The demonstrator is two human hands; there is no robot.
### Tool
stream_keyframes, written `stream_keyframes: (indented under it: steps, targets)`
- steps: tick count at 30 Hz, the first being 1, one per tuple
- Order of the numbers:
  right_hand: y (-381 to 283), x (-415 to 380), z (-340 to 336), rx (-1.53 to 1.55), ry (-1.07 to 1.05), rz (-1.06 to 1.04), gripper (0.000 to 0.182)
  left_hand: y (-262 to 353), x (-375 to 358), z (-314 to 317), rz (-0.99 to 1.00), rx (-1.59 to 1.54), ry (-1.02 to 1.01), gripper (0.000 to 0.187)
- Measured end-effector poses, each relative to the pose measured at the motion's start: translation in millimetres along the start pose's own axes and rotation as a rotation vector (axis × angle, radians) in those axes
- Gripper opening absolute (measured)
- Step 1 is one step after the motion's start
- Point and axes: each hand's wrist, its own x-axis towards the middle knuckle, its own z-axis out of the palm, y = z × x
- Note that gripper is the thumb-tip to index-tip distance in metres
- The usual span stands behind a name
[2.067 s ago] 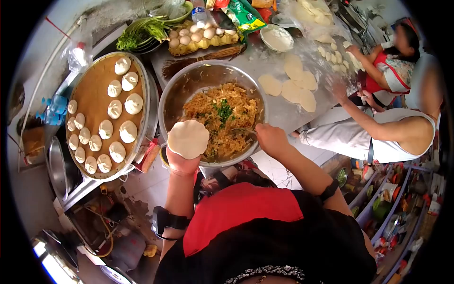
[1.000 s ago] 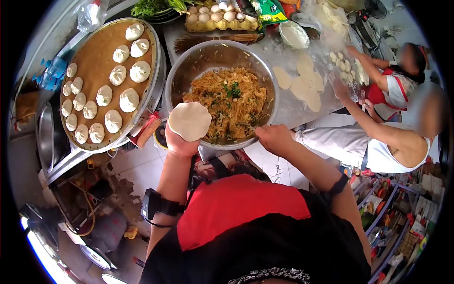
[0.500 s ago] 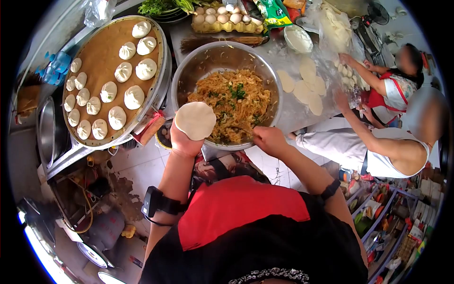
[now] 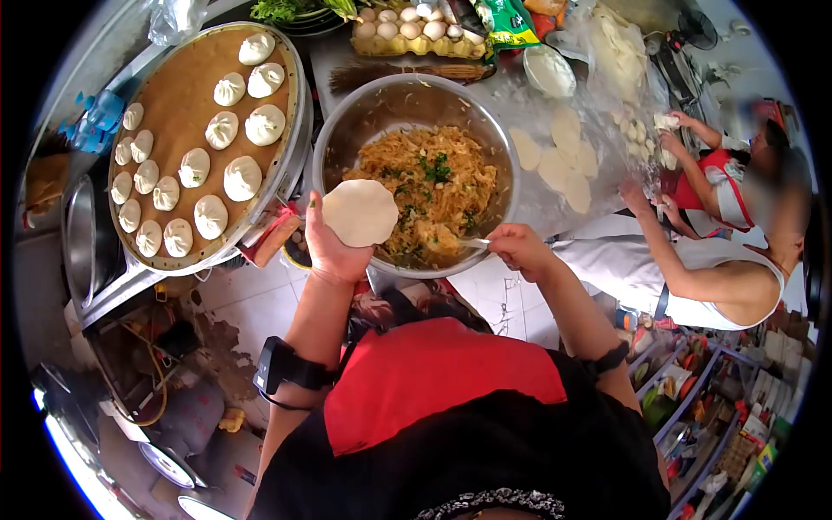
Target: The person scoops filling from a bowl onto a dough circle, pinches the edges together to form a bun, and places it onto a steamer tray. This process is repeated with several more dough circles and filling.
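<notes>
A round dough wrapper (image 4: 360, 212) lies flat on the palm of my left hand (image 4: 334, 251), whose thumb points up beside it, over the near left rim of a steel bowl (image 4: 334, 130). Shredded brown filling (image 4: 412, 165) with chopped greens fills the bowl's bottom. My right hand (image 4: 520, 248), at the near right rim, pinches the handle of a spoon (image 4: 473, 243); its head sits in the filling with some heaped on it. Left of the bowl, pleated buns (image 4: 243, 178) stand on a round steamer tray (image 4: 173, 95).
More wrappers (image 4: 566, 165) lie on the table right of the bowl, near a bowl of white powder (image 4: 549, 71). An egg carton (image 4: 416, 45) and a straw brush (image 4: 381, 74) are behind. Two people (image 4: 719, 178) (image 4: 728, 277) work with dough at the right.
My right hand has lifted and shifted slightly right, bringing the spoon handle and loaded head into view. My left thumb has risen away from the wrapper. A co-worker's hands have moved.
</notes>
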Motion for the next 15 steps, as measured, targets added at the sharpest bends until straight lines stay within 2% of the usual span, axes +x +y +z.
stream_keyframes:
  steps: [4,7,8,9,10,12,15]
  targets:
    - [-19,-14,2,0.044,0.120,-0.124,0.010,-8,14,-8,-0.056,0.012,0.075,0.050]
    - [-32,-26,26,-0.003,0.296,-0.355,0.010,-25,18,1,-0.113,0.041,0.084,0.047]
    - [-26,-24,30,-0.054,0.316,-0.494,0.012,-34,18,10,-0.143,0.053,0.101,0.047]
    - [-23,-26,41,-0.227,0.382,-0.624,0.012,-42,18,17,-0.173,0.066,0.118,0.046]
    - [-20,-29,55,-0.401,0.447,-0.750,0.013,-50,23,14,-0.209,0.047,0.004,0.047]
    - [-17,-34,67,-0.767,0.523,-1.003,0.014,-62,27,18,-0.220,0.019,-0.017,0.047]
    - [-11,-38,69,-0.594,0.620,-1.106,0.013,-62,24,26,-0.226,0.026,-0.061,0.046]
